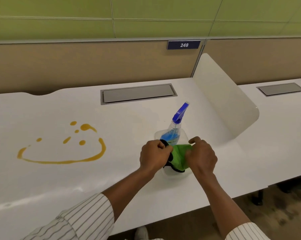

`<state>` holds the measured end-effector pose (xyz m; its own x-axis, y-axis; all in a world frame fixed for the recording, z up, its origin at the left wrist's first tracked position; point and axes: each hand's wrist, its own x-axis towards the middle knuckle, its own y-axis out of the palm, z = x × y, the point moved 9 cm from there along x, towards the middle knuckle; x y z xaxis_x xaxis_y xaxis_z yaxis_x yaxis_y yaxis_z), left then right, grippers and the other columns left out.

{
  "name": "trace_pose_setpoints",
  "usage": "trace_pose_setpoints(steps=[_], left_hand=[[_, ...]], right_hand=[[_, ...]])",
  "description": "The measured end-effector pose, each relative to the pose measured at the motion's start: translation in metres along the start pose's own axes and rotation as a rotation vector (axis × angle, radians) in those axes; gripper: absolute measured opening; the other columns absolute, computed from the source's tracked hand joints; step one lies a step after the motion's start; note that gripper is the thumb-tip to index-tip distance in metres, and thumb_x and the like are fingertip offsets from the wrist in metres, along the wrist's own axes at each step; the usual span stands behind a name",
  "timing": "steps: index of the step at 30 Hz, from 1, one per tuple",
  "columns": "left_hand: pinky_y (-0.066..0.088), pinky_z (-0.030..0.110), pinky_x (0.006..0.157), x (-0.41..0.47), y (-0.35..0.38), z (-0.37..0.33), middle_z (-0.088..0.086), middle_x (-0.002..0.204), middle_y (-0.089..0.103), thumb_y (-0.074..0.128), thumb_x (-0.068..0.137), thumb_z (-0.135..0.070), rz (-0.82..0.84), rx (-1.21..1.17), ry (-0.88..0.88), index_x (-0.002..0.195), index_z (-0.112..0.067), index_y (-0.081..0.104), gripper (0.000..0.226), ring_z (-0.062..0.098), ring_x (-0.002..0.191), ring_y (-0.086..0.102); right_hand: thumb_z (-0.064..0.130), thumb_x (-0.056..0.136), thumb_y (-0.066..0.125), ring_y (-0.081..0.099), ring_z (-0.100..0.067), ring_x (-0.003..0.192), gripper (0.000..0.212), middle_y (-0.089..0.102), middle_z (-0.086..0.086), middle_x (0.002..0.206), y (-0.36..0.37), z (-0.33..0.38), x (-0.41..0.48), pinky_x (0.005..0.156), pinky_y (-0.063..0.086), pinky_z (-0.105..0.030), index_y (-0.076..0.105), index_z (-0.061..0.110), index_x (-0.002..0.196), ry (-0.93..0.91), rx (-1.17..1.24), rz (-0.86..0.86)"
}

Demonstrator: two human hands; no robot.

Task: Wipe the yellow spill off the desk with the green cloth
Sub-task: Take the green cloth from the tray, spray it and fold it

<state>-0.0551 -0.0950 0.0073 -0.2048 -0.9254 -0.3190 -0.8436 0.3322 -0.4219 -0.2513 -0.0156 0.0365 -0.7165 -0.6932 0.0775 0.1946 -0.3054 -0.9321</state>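
Observation:
The yellow spill [63, 161] is a curved streak with several drops above it, on the left half of the white desk [125, 125]. The green cloth [179, 156], edged in black, is bunched up to the right of the spill. My left hand [155, 157] grips its left side and my right hand [201, 156] grips its right side. Both hands hold the cloth just above the desk, over the lower part of a spray bottle. Neither hand touches the spill.
A clear spray bottle [174, 134] with a blue trigger head lies on the desk behind the cloth. A grey cable hatch [137, 93] sits at the back. A white divider panel [222, 94] stands to the right. The desk's front edge runs close below my forearms.

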Motion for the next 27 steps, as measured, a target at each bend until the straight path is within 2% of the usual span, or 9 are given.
trace_pose_setpoints(steps=[3, 6, 8, 13, 16, 18, 20, 23, 27], left_hand=[[0.049, 0.024, 0.063, -0.005, -0.027, -0.015, -0.003, 0.082, 0.069, 0.083, 0.081, -0.029, -0.073, -0.108, 0.038, 0.065, -0.017, 0.069, 0.024, 0.011, 0.074, 0.065], [0.048, 0.005, 0.066, -0.019, -0.063, -0.029, -0.009, 0.114, 0.063, 0.086, 0.076, -0.027, -0.186, -0.265, 0.108, 0.068, -0.022, 0.072, 0.017, 0.004, 0.104, 0.065], [0.056, 0.015, 0.076, -0.028, -0.084, -0.036, -0.017, 0.117, 0.066, 0.082, 0.072, -0.031, -0.197, -0.363, 0.125, 0.067, -0.016, 0.072, 0.018, 0.005, 0.110, 0.068], [0.069, 0.044, 0.073, -0.041, -0.125, -0.034, -0.004, 0.091, 0.084, 0.076, 0.080, -0.018, -0.163, -0.537, 0.064, 0.063, -0.010, 0.068, 0.021, 0.029, 0.087, 0.080], [0.051, 0.031, 0.057, -0.055, -0.162, -0.018, 0.002, 0.068, 0.059, 0.078, 0.080, -0.026, -0.297, -0.562, -0.028, 0.059, -0.014, 0.058, 0.032, 0.023, 0.069, 0.056], [0.042, 0.035, 0.066, -0.064, -0.185, -0.009, 0.008, 0.073, 0.047, 0.077, 0.076, -0.030, -0.350, -0.635, -0.073, 0.064, -0.008, 0.054, 0.035, 0.022, 0.072, 0.046], [0.042, 0.040, 0.069, -0.074, -0.206, 0.000, 0.009, 0.075, 0.046, 0.077, 0.073, -0.032, -0.383, -0.699, -0.116, 0.075, 0.004, 0.055, 0.042, 0.023, 0.071, 0.046], [0.044, 0.033, 0.058, -0.086, -0.235, 0.016, 0.008, 0.065, 0.045, 0.078, 0.079, -0.023, -0.416, -0.774, -0.158, 0.071, -0.008, 0.059, 0.026, 0.022, 0.061, 0.046], [0.047, 0.033, 0.062, -0.105, -0.272, 0.038, 0.008, 0.070, 0.051, 0.081, 0.083, -0.022, -0.475, -0.827, -0.202, 0.078, -0.013, 0.068, 0.016, 0.021, 0.056, 0.051]], right_hand=[[0.012, 0.076, 0.067, 0.068, -0.027, 0.085, 0.033, 0.074, 0.005, 0.086, -0.026, -0.004, 0.002, 0.096, 0.050, -0.043, 0.074, 0.027, 0.104, 0.083, 0.171, 0.008], [0.017, 0.073, 0.072, 0.070, -0.023, 0.084, 0.023, 0.072, 0.012, 0.075, -0.041, -0.005, 0.004, 0.082, 0.057, -0.038, 0.077, 0.028, 0.093, 0.164, 0.378, 0.120], [0.017, 0.073, 0.074, 0.072, -0.022, 0.084, 0.019, 0.075, 0.005, 0.075, -0.046, 0.002, 0.000, 0.077, 0.060, -0.039, 0.079, 0.031, 0.086, 0.185, 0.525, 0.203], [0.003, 0.076, 0.071, 0.069, -0.020, 0.077, 0.029, 0.075, -0.006, 0.070, -0.044, 0.043, -0.021, 0.074, 0.054, -0.036, 0.083, 0.029, 0.081, 0.106, 0.751, 0.380], [-0.005, 0.079, 0.070, 0.073, -0.021, 0.084, 0.029, 0.081, -0.006, 0.083, -0.039, 0.067, -0.036, 0.078, 0.060, -0.038, 0.084, 0.020, 0.082, 0.102, 0.942, 0.474], [-0.008, 0.083, 0.069, 0.075, -0.026, 0.090, 0.027, 0.082, -0.013, 0.094, -0.037, 0.084, -0.045, 0.080, 0.063, -0.039, 0.084, 0.015, 0.087, 0.067, 1.069, 0.531], [-0.008, 0.088, 0.068, 0.076, -0.029, 0.103, 0.025, 0.082, -0.015, 0.104, -0.033, 0.104, -0.055, 0.085, 0.065, -0.036, 0.084, 0.010, 0.093, 0.014, 1.204, 0.588], [-0.002, 0.078, 0.075, 0.071, -0.035, 0.121, 0.032, 0.078, -0.021, 0.118, -0.029, 0.138, -0.076, 0.096, 0.062, -0.034, 0.079, 0.000, 0.110, -0.144, 1.393, 0.736], [-0.003, 0.070, 0.089, 0.071, -0.027, 0.123, 0.060, 0.076, -0.013, 0.128, -0.032, 0.183, -0.111, 0.103, 0.059, -0.034, 0.075, 0.010, 0.127, -0.504, 1.241, 0.843]])
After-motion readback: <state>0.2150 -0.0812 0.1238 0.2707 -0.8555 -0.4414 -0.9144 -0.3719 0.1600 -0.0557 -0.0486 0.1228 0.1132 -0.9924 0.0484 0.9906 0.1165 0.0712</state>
